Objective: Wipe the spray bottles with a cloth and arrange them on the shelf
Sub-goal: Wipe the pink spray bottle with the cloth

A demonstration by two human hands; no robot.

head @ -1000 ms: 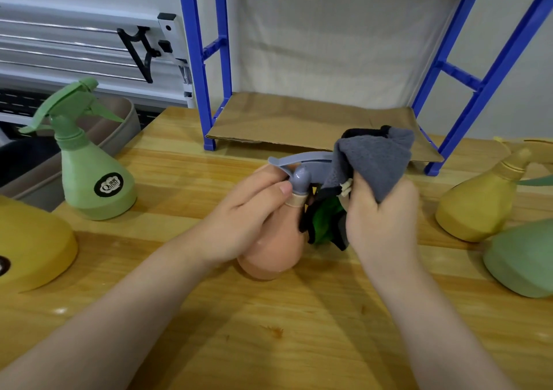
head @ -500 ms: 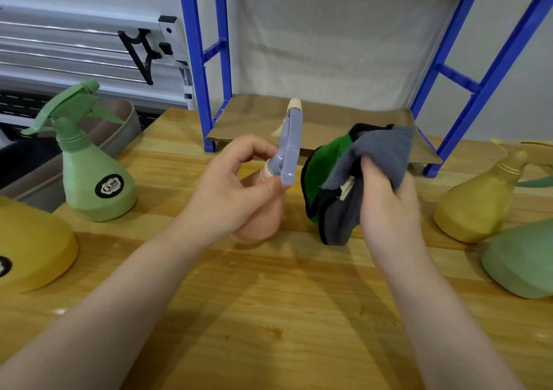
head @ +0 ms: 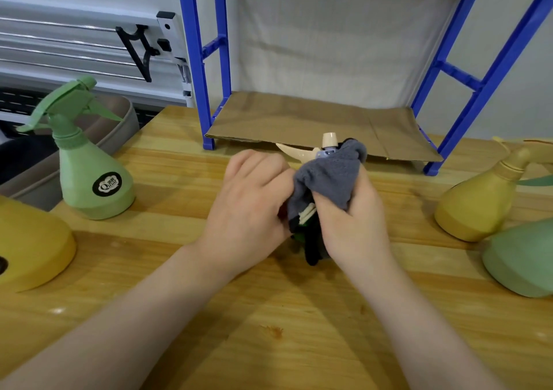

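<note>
Spray bottle (head: 326,147) sat almost wholly hidden between both hands over the table (head: 269,329), just in front of the blue shelf (head: 299,120); only its cream nozzle and trigger showed. The right hand (head: 350,222) clutched a grey cloth (head: 326,180) around it, while the left hand (head: 251,207) curled against its other side.

Legible text: one item only. Green bottle (head: 89,174), standing at left on the table (head: 209,329), carries a black oval label (head: 107,183) on its lower body. White lettering on it reads roughly "Qinar"; exact spelling uncertain. Small characters above the word are too blurred to read. Yellow bottle (head: 27,246) at far left edge shows part of a dark label, unreadable.
</note>
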